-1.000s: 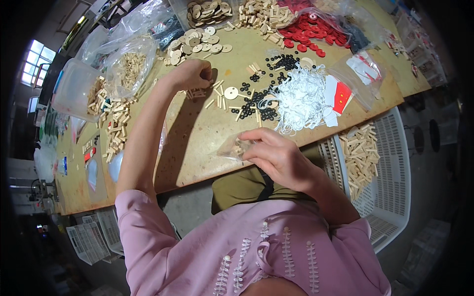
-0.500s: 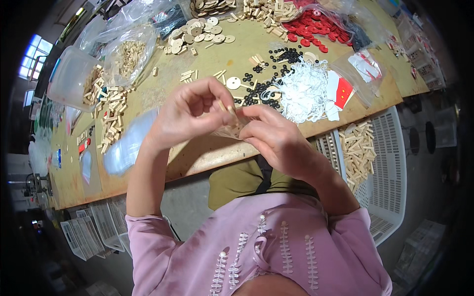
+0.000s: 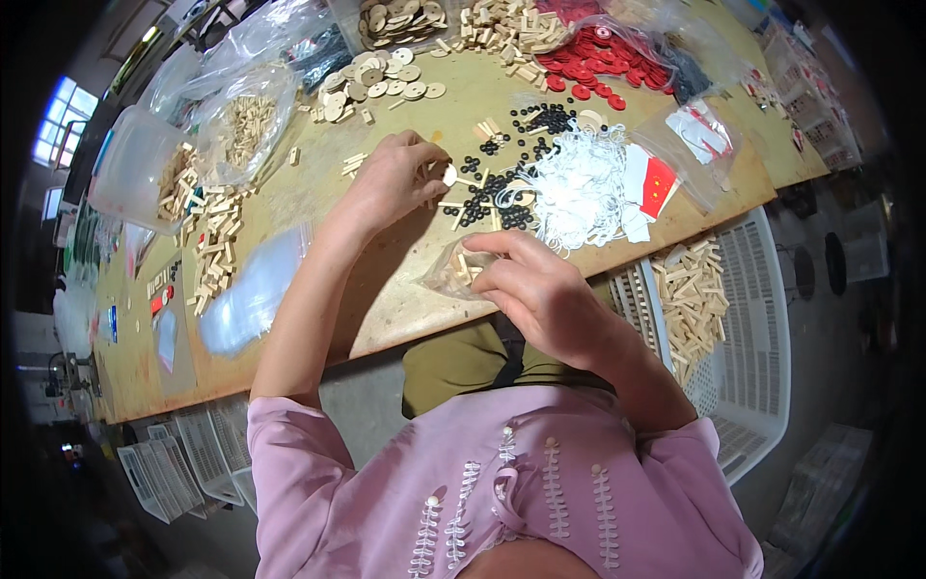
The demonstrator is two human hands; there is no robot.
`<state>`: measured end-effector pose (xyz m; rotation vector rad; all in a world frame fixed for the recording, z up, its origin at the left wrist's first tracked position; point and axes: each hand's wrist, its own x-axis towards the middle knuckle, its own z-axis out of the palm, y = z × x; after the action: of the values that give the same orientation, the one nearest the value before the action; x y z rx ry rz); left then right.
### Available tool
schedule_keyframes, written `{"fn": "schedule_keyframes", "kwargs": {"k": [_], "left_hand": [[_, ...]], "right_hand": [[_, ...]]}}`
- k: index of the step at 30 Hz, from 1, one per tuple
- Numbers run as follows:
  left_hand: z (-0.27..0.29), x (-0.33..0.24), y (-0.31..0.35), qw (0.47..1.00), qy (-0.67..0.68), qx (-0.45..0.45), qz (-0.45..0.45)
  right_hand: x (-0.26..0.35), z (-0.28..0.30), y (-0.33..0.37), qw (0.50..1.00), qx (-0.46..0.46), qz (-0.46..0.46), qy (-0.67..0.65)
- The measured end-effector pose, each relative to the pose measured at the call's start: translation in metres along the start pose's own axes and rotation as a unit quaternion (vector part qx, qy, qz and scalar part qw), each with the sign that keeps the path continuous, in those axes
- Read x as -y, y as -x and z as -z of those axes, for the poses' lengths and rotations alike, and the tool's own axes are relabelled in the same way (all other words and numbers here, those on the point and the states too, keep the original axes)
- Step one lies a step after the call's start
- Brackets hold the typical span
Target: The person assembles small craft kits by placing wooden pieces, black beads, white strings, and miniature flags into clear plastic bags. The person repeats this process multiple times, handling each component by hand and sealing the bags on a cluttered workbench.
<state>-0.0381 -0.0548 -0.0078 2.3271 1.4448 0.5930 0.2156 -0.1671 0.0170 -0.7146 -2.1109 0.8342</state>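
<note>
My right hand (image 3: 535, 289) pinches the edge of a small clear plastic bag (image 3: 442, 279) above the table's front edge. Inside the bag are a few pale wooden pieces (image 3: 463, 267). Farther left and forward, my left hand (image 3: 394, 181) is on the table with its fingers curled at a pale wooden disc (image 3: 449, 175); its thumb is partly hidden. Small black rings (image 3: 477, 207) and thin wooden sticks lie scattered just right of that hand. Beside them is a heap of white cords (image 3: 579, 188).
Wooden blocks (image 3: 220, 232) and a stack of clear bags (image 3: 253, 294) lie at left. Wooden discs (image 3: 371, 82) and red discs (image 3: 617, 63) are piled at the back. A red card (image 3: 657, 183) lies right of the cords. A white crate (image 3: 748, 328) holding wooden blocks stands below the table's right edge.
My left hand has left the bag's mouth and moved forward and left to the wooden disc. My right hand keeps the bag, which now hangs more openly in view.
</note>
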Motion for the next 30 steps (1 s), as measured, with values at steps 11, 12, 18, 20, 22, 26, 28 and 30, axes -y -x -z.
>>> {"fn": "schedule_keyframes", "kwargs": {"k": [11,12,18,20,22,26,28,30], "left_hand": [[0.024,-0.091,0.043,0.912,0.399,-0.092,0.028],[0.028,-0.102,0.051,0.96,0.265,-0.085,-0.009],[0.031,-0.111,0.054,0.982,0.163,-0.06,-0.074],[0.022,-0.083,0.033,0.979,0.184,-0.088,-0.013],[0.017,-0.061,0.005,0.99,0.127,-0.058,0.007],[-0.008,-0.012,-0.033,0.988,0.128,0.074,0.032],[-0.016,-0.007,-0.042,0.984,0.151,0.092,0.029],[-0.018,-0.003,-0.049,0.983,0.136,0.121,0.008]], "right_hand": [[-0.009,0.015,0.006,0.999,-0.022,-0.009,-0.038],[-0.007,0.016,0.005,0.999,-0.019,-0.012,-0.048],[0.002,0.015,0.006,0.999,-0.011,-0.014,-0.028],[0.0,0.015,0.013,1.0,-0.016,-0.021,-0.01],[0.003,0.015,0.018,0.999,-0.014,-0.03,-0.007],[0.006,0.018,0.023,0.999,-0.008,-0.032,-0.016],[0.005,0.02,0.027,0.999,-0.01,-0.045,-0.02],[0.001,0.021,0.029,0.999,-0.014,-0.04,-0.02]]}}
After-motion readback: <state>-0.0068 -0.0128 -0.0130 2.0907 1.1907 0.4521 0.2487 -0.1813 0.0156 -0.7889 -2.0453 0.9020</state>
